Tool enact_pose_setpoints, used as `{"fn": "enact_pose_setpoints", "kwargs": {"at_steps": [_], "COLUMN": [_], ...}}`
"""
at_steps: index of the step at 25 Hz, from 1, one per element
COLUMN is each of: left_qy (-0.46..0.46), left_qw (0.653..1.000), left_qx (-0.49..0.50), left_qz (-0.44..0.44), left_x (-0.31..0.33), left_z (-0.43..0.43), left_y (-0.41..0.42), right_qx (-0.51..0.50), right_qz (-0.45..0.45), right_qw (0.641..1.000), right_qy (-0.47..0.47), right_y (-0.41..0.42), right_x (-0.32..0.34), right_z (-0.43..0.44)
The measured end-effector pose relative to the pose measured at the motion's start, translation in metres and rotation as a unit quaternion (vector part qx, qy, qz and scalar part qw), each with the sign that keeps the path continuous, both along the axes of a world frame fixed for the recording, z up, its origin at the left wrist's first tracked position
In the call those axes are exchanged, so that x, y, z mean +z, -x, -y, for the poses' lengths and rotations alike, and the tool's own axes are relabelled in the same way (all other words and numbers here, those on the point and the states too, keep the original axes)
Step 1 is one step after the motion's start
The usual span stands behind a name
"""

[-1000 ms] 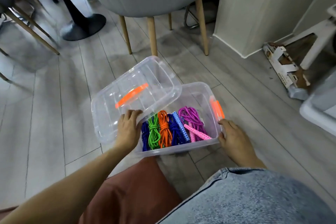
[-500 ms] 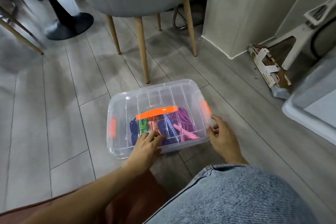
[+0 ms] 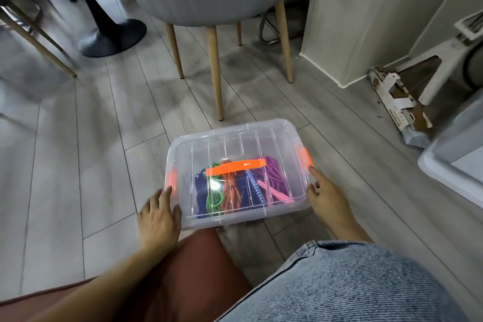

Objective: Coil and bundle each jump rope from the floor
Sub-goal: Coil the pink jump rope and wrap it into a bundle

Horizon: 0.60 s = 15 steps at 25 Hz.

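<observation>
Flanking a clear rectangular plastic storage box (image 3: 235,138) on the grey wood-plank floor (image 3: 91,138), both hands sit at its short ends. The left hand (image 3: 159,217) lies with straight fingers against the near left corner, just below the left orange latch (image 3: 171,180). The right hand (image 3: 326,198) holds nothing; its fingers are loosely spread and the forefinger is at the lower end of the right orange latch (image 3: 304,158). The lid is on, with an orange strap handle (image 3: 235,166) across it. Coiled jump ropes (image 3: 230,191) in blue, green, orange and purple lie bundled inside, toward the near wall. A tan wooden chair leg (image 3: 217,78) stands just beyond the far edge. Bare planks spread to the left, and a white plastic tub (image 3: 449,172) sits well apart on the right.
</observation>
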<state>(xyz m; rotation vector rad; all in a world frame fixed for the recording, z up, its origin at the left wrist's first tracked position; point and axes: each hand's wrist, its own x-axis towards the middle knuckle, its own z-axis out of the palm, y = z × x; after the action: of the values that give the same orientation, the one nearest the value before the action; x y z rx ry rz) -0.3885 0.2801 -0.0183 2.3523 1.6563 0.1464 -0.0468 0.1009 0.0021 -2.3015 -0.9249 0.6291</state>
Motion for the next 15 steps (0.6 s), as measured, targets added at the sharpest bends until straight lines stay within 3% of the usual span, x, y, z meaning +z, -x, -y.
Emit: {"fn": "enact_pose_setpoints", "kwargs": {"at_steps": [3,9,15], "left_qy": [0.116,0.149,0.189], "left_qw": [0.993,0.986,0.969], "left_qx": [-0.002,-0.015,-0.127], "left_qz": [0.038,0.070,0.094], "left_x": [0.001,0.005,-0.001], "left_z": [0.001,-0.015,-0.001], "left_y": [0.007,-0.034,-0.136], "right_qx": [0.040,0.026,-0.018], "right_qz": [-0.018,-0.014,0.056], "right_qw": [0.998,0.999,0.982], "right_qy": [0.042,0.029,0.180], "right_y": [-0.015,-0.033,-0.096], "right_x": [-0.007,-0.008,0.007], "right_z": [-0.010,0.015,0.099]}}
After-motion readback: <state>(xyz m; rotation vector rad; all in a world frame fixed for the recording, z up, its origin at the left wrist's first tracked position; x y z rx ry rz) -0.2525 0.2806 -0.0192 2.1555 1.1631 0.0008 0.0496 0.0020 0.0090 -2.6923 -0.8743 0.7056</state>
